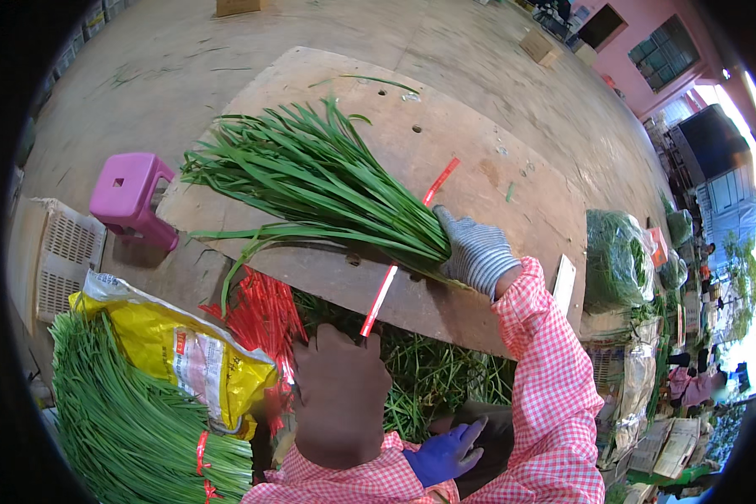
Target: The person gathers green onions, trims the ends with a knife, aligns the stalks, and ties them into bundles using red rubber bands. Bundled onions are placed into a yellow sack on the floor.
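A bundle of long flat green leaves, like garlic chives, lies across a worn plywood board. Around its stalk end is my right hand, in a grey-striped glove. A red and white tie strip passes under the bundle, its ends showing on both sides. My left hand, in a blue-purple glove, is low by my lap with its fingers apart and nothing seen in it. To its left, a brown rounded shape that I cannot identify hides part of what lies beneath.
Red tie strips hang at the board's near edge, beside a yellow sack. Tied green bundles lie at lower left. A pink plastic stool and a plastic crate stand left. Bagged greens are at right; loose leaves lie below the board.
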